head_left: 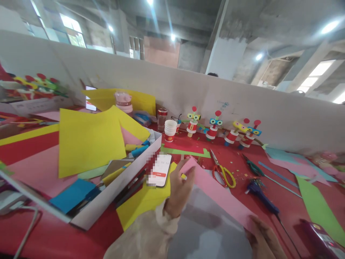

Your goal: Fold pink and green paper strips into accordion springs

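A pink paper strip (219, 192) runs slantwise between my hands, over a grey sheet or board (207, 226). My left hand (180, 189) is closed at the strip's far end, fingers curled round its edge. A small yellow piece (184, 176) shows by those fingers. At the near right end, my right hand (262, 233) pinches the strip's corner, partly cut off by the frame. Left of my left hand, a phone (161, 172) lies on yellow paper (145, 205). Scissors (222, 171) with red and yellow handles lie beyond the strip.
A white box (91, 208) of coloured paper stands at left. Several paper-cup robot figures (211, 131) line the back wall, beside stacked paper cups (170, 130). At right lie pliers (253, 165), a glue gun (262, 198), green paper (322, 207) and a purple device (323, 237).
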`<state>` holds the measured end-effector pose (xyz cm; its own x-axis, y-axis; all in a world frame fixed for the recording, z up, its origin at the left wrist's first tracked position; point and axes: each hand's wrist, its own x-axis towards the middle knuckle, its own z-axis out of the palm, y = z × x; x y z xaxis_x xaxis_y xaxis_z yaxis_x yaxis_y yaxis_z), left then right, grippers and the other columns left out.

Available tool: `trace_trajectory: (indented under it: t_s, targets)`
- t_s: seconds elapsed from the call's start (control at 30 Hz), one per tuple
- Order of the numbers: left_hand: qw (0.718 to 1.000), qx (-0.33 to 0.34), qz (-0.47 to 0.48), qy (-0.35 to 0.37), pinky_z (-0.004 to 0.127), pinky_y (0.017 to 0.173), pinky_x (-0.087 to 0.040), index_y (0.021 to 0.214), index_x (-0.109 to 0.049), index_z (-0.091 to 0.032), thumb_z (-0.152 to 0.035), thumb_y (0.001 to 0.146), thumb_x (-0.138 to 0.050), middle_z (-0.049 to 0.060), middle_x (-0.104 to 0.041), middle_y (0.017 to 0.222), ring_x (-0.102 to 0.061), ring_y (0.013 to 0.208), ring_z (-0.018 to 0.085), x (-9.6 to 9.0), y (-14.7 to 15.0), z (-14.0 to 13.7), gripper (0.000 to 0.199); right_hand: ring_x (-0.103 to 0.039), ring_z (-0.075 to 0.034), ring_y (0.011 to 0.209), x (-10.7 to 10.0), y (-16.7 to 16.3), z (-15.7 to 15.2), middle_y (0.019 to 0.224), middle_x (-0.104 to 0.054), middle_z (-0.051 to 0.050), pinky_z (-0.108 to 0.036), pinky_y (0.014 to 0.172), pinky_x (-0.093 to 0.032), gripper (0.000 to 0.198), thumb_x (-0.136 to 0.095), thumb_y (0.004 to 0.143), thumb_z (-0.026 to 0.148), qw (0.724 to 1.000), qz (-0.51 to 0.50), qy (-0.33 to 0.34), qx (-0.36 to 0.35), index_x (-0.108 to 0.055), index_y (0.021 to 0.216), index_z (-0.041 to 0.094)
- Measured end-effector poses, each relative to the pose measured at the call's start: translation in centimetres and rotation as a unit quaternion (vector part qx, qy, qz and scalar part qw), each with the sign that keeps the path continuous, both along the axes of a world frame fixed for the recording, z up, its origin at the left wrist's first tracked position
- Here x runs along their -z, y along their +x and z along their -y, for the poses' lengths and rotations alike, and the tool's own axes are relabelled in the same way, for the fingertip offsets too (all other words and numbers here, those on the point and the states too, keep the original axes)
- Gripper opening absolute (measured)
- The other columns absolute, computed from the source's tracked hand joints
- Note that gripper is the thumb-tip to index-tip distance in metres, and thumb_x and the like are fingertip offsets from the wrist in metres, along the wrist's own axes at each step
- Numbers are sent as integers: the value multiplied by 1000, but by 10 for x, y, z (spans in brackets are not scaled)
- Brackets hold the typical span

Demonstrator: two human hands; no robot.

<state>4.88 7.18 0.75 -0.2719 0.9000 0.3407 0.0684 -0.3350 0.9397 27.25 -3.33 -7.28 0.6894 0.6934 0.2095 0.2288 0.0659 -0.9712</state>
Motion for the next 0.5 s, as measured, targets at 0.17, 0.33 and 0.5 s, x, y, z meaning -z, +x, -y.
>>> trace_trajectory:
  t_s: [0.17, 0.33, 0.5]
  targets:
    - [991, -72, -113, 12, 26, 77, -47, 102, -59, -20, -27, 77, -57, 4, -66, 96, -61, 86, 17, 12, -28, 61, 26, -55, -14, 55, -1, 1, -1, 74, -66, -4, -24, 47, -45, 36, -69, 66, 43, 1000, -13, 13, 0, -68, 90, 16]
    - [972, -121, -180, -92, 24, 67, -50, 101, -60, -20, -36, 75, -59, 3, -65, 84, -62, 73, 16, 57, -68, 96, 31, -52, -12, 53, -2, -1, 1, 78, -67, -5, -23, 45, -42, 40, -64, 69, 46, 999, 26, -27, -39, -67, 94, 15]
    - [967, -144, -186, -99, 21, 66, -49, 102, -60, -20, -35, 79, -52, 4, -63, 89, -60, 79, 15, 75, -83, 100, 28, -59, -19, 70, -7, -2, 1, 88, -68, -7, -25, 54, -46, 36, -61, 71, 44, 990, 69, -83, -96, -68, 94, 18]
